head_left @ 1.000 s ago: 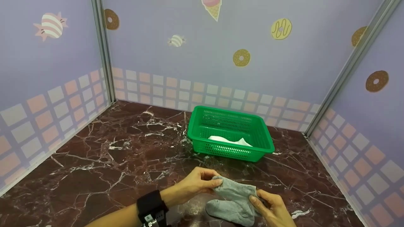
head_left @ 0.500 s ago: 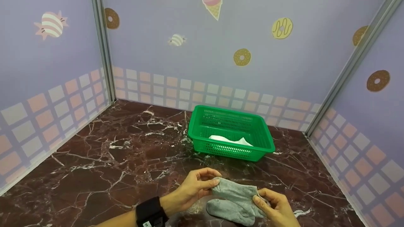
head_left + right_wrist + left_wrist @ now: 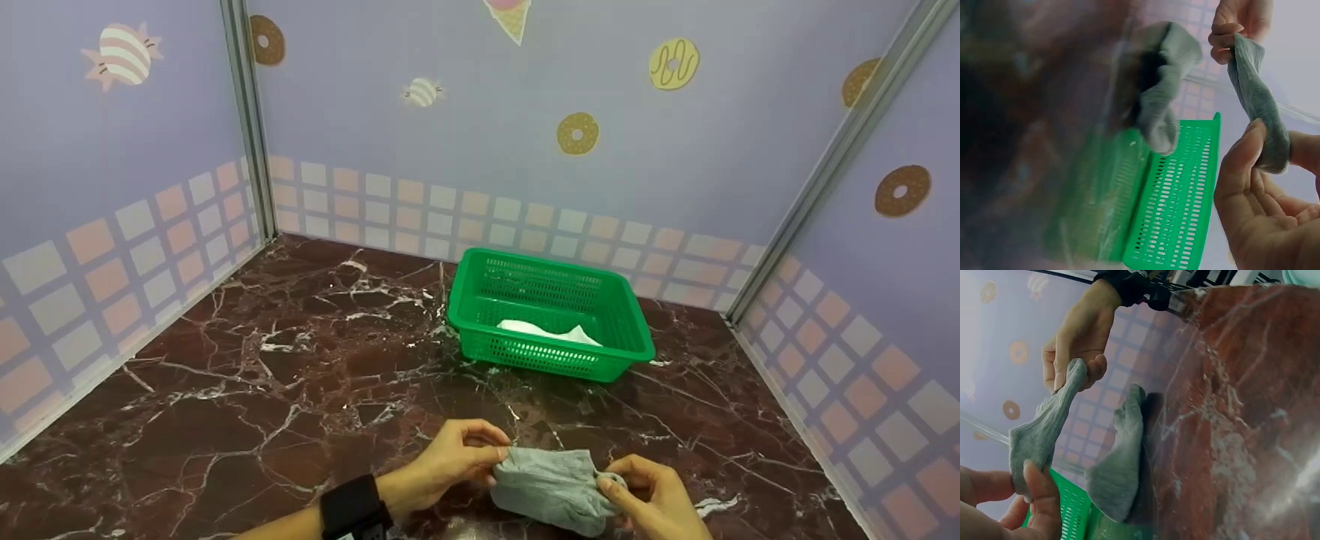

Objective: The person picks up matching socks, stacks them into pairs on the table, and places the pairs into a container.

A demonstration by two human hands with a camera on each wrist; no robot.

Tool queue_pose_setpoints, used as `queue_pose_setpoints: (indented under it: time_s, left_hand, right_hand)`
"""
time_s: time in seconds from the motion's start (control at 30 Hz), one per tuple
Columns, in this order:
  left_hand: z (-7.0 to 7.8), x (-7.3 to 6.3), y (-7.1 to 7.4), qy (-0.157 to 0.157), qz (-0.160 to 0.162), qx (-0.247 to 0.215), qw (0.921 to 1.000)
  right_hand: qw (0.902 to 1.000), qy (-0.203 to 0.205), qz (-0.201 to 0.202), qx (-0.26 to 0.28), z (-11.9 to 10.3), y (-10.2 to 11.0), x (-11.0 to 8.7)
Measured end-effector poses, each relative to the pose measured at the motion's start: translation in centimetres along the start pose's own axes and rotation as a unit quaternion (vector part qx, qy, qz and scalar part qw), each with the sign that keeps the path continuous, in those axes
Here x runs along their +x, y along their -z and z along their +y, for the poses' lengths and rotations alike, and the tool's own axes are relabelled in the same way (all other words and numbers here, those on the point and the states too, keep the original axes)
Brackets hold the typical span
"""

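Observation:
A grey sock (image 3: 551, 463) is stretched between my two hands above the table. My left hand (image 3: 459, 456) pinches one end between thumb and fingers, and my right hand (image 3: 654, 496) pinches the other. Beneath it a second grey sock (image 3: 1117, 467) lies on the marbled table, untouched by either hand in the left wrist view. From the head, the held sock overlaps most of the lower one. The right wrist view shows the held sock (image 3: 1261, 104) hanging slightly twisted between the fingers, with the lying sock (image 3: 1169, 84) off to its left.
A green perforated basket (image 3: 551, 358) stands beyond the hands, towards the back wall. White cloth (image 3: 529, 328) lies inside it. Patterned panels (image 3: 420, 135) enclose the dark red marbled table (image 3: 300, 360) at the back and both sides.
Both hands have lowered slightly with the held sock, which now covers more of the sock on the table. The basket stays in place.

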State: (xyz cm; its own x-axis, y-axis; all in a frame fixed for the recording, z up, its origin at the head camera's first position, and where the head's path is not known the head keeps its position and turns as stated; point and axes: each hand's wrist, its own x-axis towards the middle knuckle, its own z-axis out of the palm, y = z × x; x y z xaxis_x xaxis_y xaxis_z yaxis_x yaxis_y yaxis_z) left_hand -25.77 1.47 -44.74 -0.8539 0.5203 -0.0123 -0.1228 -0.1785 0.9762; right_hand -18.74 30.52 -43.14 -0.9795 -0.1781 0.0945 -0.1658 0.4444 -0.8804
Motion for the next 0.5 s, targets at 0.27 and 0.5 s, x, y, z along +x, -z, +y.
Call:
queue_pose_setpoints:
  time_s: [0.27,0.5]
  left_hand:
    - [-1.2,0.4,1.0,-0.022,-0.035,0.134,0.9902]
    - [-0.9,0.7,0.7,-0.073,-0.057,0.292,0.9518]
  right_hand:
    - [0.9867,0.028,-0.053,-0.151,1.2,-0.3,1.0]
    - [0.9754,-0.001,-0.080,-0.206,1.6,-0.1,1.8]
